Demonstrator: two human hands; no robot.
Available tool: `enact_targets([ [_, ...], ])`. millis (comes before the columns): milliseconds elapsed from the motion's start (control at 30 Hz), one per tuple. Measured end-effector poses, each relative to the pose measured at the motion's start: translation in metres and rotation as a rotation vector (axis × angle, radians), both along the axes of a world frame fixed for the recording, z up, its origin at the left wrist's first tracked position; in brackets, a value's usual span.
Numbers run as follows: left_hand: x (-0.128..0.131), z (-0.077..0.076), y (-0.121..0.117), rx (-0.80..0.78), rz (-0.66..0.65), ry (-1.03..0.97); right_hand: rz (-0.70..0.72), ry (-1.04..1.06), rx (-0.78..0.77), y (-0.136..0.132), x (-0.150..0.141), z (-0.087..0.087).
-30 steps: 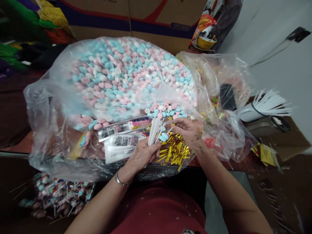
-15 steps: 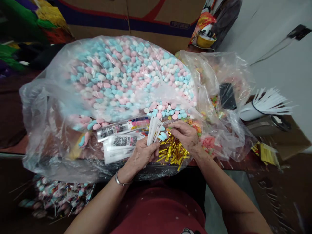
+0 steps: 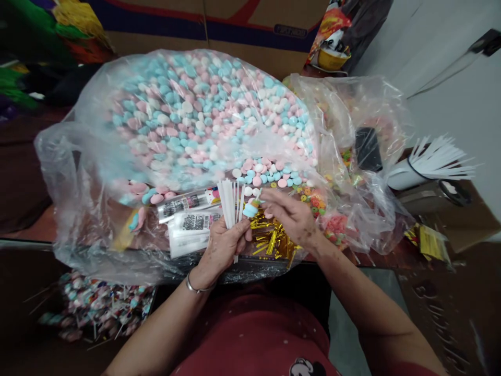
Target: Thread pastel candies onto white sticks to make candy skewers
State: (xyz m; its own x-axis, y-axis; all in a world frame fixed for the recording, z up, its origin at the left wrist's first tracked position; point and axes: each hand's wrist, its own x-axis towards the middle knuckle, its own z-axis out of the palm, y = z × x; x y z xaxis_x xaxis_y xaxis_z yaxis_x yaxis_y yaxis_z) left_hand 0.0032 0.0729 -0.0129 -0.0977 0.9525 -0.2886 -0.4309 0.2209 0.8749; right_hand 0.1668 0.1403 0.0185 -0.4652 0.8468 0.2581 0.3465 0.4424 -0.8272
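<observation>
My left hand is closed round a bundle of thin white sticks that point upward. Beside the bundle, at the same hand's fingertips, blue marshmallow candies are stacked with an orange gummy ring on top. My right hand reaches in from the right, its fingers bent together at the top of that stack. Whatever those fingertips pinch is too small and too covered to make out. Gold twist ties lie in a heap below my hands.
A large clear bag of pink, blue and white marshmallows covers the table's middle. Gummy rings and a bag with a dark phone-like slab lie rightward, near banded white strips. Packets lie left; finished candy sticks fill a container below.
My right hand has come left and slightly up to the marshmallow stack. An orange ring now shows on the stack. The white sticks in my left hand have shifted left and fanned out.
</observation>
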Motion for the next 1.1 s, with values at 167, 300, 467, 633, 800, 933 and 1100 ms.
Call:
enact_targets([
  [167,0.0,-0.001,0.0,0.014,0.042,-0.002,-0.095,-0.447,0.08,0.011,0.007,-0.004],
  [300,0.0,0.0,0.0,0.015,0.046,0.0,-0.021,-0.634,0.165,0.002,0.004,-0.015],
  [467,0.0,0.0,0.0,0.011,0.05,-0.014,-0.14,-0.535,0.036,0.006,0.003,-0.007],
  [633,0.0,0.001,0.0,-0.007,0.04,0.015,-0.162,-0.231,-0.167,0.031,-0.001,-0.004],
  [800,0.0,0.002,-0.001,0.001,0.026,-0.003,-0.031,-0.076,-0.408,0.048,-0.009,-0.024],
  [933,-0.001,0.002,-0.001,0.0,0.034,-0.017,0.029,-0.081,-0.419,0.048,-0.01,-0.024],
  [1100,-0.001,-0.001,-0.001,0.009,0.037,-0.033,0.137,-0.208,-0.329,0.047,-0.011,-0.019],
])
